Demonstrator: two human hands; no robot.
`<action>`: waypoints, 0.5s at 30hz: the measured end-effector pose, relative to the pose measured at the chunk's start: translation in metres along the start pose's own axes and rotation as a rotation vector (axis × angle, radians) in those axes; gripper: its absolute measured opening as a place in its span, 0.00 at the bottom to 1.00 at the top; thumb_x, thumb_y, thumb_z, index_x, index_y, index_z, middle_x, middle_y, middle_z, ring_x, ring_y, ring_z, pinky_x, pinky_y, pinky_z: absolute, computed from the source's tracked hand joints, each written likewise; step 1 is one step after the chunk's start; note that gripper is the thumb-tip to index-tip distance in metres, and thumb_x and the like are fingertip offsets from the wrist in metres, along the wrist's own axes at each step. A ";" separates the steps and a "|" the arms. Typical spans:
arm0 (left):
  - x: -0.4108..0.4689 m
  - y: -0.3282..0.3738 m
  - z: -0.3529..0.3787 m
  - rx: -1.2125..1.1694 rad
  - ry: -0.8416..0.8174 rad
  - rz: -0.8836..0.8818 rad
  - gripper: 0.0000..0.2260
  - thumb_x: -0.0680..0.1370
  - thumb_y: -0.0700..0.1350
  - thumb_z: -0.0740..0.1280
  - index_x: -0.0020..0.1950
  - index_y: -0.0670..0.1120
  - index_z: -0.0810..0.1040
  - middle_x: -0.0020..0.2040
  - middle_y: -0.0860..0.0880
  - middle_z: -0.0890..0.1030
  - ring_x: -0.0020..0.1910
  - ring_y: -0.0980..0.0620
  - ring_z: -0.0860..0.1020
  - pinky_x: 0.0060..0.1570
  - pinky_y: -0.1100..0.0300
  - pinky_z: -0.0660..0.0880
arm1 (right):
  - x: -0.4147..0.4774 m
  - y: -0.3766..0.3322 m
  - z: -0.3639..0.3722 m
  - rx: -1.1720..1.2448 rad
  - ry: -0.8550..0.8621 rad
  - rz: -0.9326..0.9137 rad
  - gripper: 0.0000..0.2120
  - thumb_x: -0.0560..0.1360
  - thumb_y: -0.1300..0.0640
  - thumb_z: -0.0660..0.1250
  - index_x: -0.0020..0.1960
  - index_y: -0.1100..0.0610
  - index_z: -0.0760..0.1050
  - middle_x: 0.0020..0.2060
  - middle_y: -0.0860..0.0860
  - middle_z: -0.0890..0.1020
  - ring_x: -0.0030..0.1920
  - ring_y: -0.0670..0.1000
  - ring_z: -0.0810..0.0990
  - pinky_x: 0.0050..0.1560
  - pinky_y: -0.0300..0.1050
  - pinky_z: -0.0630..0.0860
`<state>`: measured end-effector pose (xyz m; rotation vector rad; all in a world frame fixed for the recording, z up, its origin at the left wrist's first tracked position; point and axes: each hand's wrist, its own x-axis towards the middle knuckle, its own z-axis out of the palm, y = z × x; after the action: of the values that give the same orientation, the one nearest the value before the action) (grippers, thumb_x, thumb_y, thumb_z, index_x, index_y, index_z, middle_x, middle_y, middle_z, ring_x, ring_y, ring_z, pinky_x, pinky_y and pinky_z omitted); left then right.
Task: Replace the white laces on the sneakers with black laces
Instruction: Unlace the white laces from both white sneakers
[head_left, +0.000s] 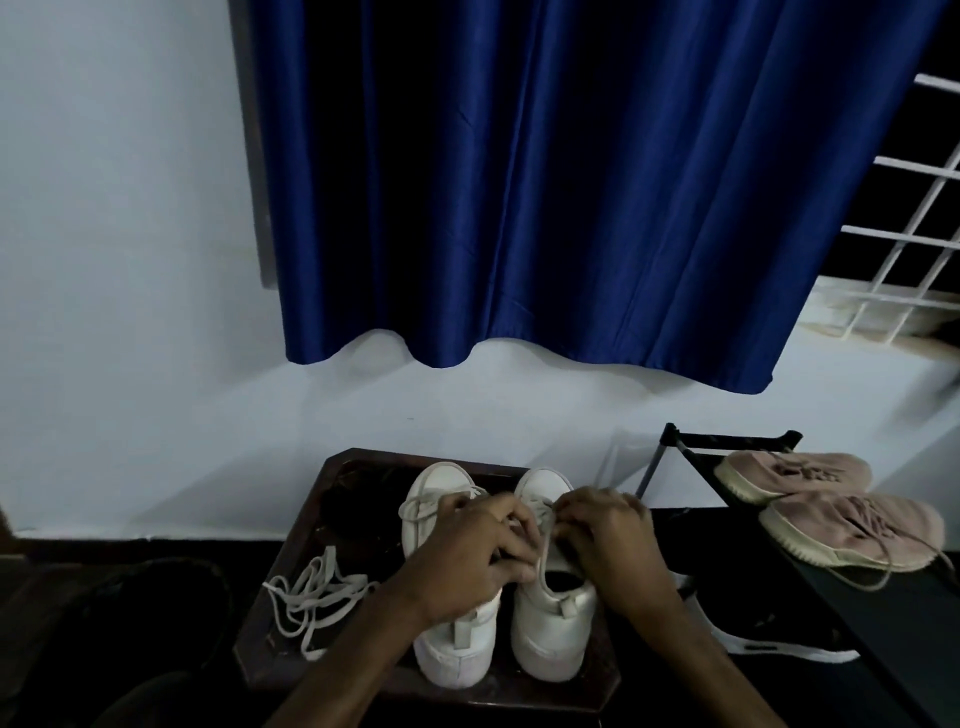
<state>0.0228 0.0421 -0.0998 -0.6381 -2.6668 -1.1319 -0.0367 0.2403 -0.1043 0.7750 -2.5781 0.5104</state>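
Now left grip (478, 551) and right grip (608, 540), fingers curled, pinch white lace (546, 535) on a sneaker (550, 629)

Two white sneakers stand side by side on a dark wooden table (270, 660), toes toward its far edge. The left hand (467, 551) and right hand (608, 540) meet over the right sneaker (553, 623), fingers pinching its threaded lace (545, 526). The left sneaker (457, 654) is still laced in white. A loose white lace (311, 597) lies tangled near the table's left edge. Off the right edge, two pink sneakers (852, 530) sit on a black rack (727, 441), with a black shoe (769, 631) below. A blue curtain (571, 182) hangs behind.
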 end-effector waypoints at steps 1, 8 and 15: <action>-0.001 0.001 0.001 -0.004 -0.022 0.010 0.06 0.72 0.53 0.72 0.47 0.56 0.85 0.55 0.65 0.75 0.54 0.67 0.73 0.65 0.48 0.60 | 0.002 0.004 0.000 0.060 -0.006 -0.066 0.08 0.71 0.50 0.64 0.39 0.48 0.82 0.48 0.39 0.82 0.47 0.48 0.80 0.51 0.57 0.75; 0.003 0.003 -0.002 -0.020 0.122 -0.002 0.18 0.66 0.56 0.75 0.55 0.60 0.80 0.56 0.63 0.75 0.57 0.61 0.74 0.58 0.49 0.71 | 0.010 0.012 -0.021 0.202 -0.253 -0.244 0.07 0.69 0.45 0.69 0.45 0.44 0.82 0.59 0.35 0.73 0.61 0.47 0.71 0.58 0.52 0.70; 0.015 0.009 0.008 0.005 0.013 -0.108 0.36 0.60 0.72 0.71 0.65 0.62 0.70 0.56 0.64 0.80 0.57 0.64 0.76 0.64 0.47 0.65 | -0.008 0.013 -0.011 0.440 -0.123 -0.103 0.02 0.73 0.56 0.71 0.45 0.51 0.81 0.57 0.45 0.76 0.60 0.46 0.76 0.59 0.40 0.71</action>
<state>0.0139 0.0583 -0.0953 -0.4890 -2.7212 -1.1514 -0.0352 0.2588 -0.1018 1.1055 -2.5473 1.0468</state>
